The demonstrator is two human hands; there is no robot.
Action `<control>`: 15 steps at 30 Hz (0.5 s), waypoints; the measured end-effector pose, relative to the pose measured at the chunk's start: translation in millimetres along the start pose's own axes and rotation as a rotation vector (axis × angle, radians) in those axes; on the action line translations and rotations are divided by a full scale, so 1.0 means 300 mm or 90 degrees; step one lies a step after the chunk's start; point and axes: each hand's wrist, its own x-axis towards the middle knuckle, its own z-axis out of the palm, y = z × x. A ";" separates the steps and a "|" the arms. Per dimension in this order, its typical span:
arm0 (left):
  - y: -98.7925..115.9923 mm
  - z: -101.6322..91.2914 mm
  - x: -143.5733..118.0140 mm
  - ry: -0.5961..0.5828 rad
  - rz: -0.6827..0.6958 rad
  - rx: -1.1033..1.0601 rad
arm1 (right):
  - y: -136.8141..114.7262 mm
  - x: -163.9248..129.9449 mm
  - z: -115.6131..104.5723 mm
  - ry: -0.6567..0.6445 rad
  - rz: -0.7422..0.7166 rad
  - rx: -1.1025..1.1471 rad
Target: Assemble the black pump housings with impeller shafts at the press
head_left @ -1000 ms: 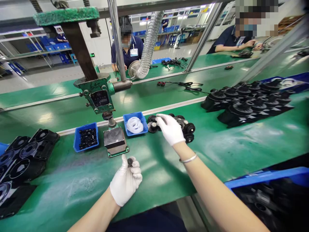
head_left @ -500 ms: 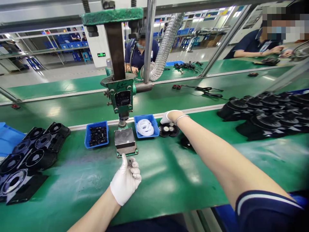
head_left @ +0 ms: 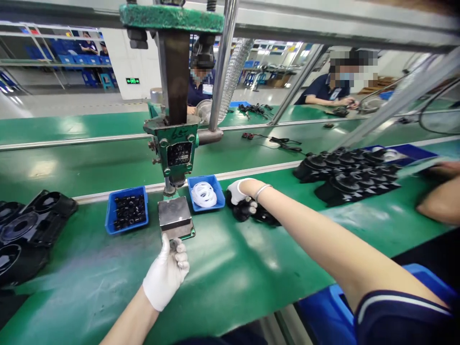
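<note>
My left hand point(head_left: 166, 275), in a white glove, is closed around a small dark cylindrical piece point(head_left: 175, 243) between thumb and fingers. It is just in front of the metal block point(head_left: 175, 213) at the base of a green press point(head_left: 178, 143). My right hand point(head_left: 237, 190), also gloved, reaches over to a black round part with pale metal studs point(head_left: 241, 211) and grips its far side; the fingertips are partly hidden. This part is tilted. More black parts point(head_left: 265, 216) lie beside it, partly behind my right forearm.
Flanking the press are a blue bin of small black pieces point(head_left: 126, 209) and a blue bin of white rings point(head_left: 206, 192). Black housings point(head_left: 27, 230) lie at left, rows of black cone-shaped parts point(head_left: 354, 175) at right. Another person's arm point(head_left: 440, 194) enters at right; co-workers sit across the bench.
The camera view has swung to the right. The black round part by my right hand has gone from lying flat to tilted up. My left hand keeps the small piece.
</note>
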 end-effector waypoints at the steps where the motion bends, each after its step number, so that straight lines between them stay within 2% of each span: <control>1: 0.000 -0.001 -0.002 0.000 0.001 0.005 | -0.001 -0.010 0.014 -0.004 0.003 -0.015; 3: 0.001 0.001 -0.007 -0.004 -0.002 0.015 | -0.005 -0.035 0.049 0.020 -0.002 -0.037; 8: 0.001 0.008 -0.022 -0.014 0.005 0.027 | -0.007 -0.094 0.119 0.199 -0.037 -0.011; 15: 0.002 0.009 -0.025 -0.034 0.013 0.004 | 0.037 -0.206 0.059 0.513 0.032 0.186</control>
